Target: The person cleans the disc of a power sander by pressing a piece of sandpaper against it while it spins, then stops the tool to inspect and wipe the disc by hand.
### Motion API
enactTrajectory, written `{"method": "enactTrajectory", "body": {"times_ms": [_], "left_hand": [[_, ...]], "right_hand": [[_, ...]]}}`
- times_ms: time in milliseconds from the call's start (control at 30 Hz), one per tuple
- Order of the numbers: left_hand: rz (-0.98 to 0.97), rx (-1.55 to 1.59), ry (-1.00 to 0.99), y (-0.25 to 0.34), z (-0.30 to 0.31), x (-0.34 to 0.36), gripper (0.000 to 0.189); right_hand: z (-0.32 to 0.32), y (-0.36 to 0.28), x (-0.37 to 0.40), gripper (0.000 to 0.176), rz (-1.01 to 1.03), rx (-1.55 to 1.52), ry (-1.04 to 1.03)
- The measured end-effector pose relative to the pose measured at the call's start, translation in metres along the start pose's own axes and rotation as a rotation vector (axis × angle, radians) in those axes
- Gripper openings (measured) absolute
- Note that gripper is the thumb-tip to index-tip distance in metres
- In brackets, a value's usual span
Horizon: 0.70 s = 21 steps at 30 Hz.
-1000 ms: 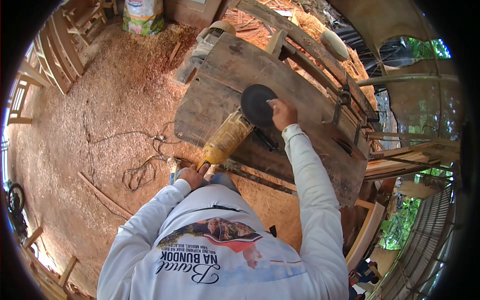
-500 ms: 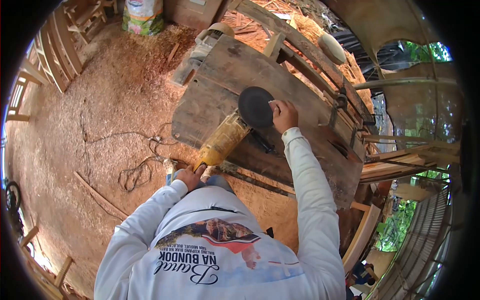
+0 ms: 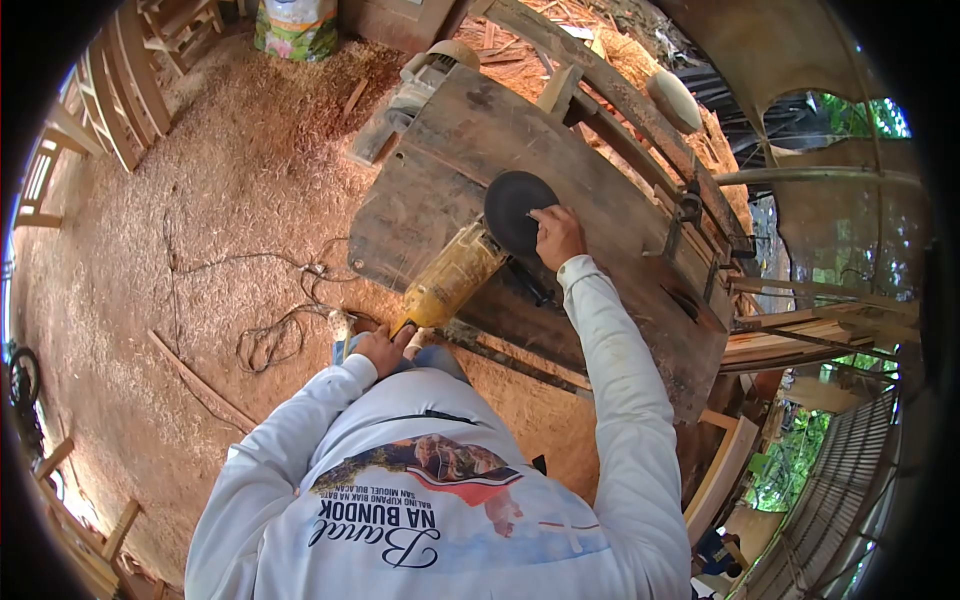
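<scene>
A yellow angle grinder (image 3: 452, 277) lies with its head over the wooden worktop and its rear toward my body. Its black round disc (image 3: 512, 200) faces up. My left hand (image 3: 382, 350) is wrapped round the grinder's rear end by my waist. My right hand (image 3: 560, 240) is at the disc, fingers curled and fingertips near the disc's middle. Whether something small is between those fingertips I cannot make out. A black side handle (image 3: 535, 288) sticks out below the grinder head.
The dark wooden worktop (image 3: 430, 190) has a motor (image 3: 430, 75) at its far left corner. A power cord (image 3: 270, 340) loops over the sawdust-covered ground. Wooden chairs (image 3: 110, 90) stand at the far left, and stacked boards (image 3: 790, 340) lie at right. Another person (image 3: 715, 555) is at lower right.
My right hand has shifted from the disc's right edge inward, its fingertips now over the disc face nearer the middle. The left hand keeps its grip; the view has moved slightly.
</scene>
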State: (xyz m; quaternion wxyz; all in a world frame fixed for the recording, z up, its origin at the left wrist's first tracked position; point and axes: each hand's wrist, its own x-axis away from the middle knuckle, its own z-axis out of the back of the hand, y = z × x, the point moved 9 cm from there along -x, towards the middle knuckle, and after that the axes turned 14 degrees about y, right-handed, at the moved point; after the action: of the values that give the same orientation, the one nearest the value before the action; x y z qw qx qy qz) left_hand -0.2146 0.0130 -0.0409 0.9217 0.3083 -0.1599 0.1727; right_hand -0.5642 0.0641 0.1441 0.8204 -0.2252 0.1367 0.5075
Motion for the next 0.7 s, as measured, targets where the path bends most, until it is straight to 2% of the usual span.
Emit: {"method": "enactTrajectory", "body": {"times_ms": [100,700], "left_hand": [[-0.009,0.000,0.023,0.001,0.002,0.001,0.043],[0.002,0.023,0.036,-0.001,0.006,0.001,0.042]], "right_hand": [[-0.001,-0.005,-0.002,0.030,0.008,-0.009,-0.047],[-0.001,-0.001,-0.002,0.029,0.027,0.017,0.000]]}}
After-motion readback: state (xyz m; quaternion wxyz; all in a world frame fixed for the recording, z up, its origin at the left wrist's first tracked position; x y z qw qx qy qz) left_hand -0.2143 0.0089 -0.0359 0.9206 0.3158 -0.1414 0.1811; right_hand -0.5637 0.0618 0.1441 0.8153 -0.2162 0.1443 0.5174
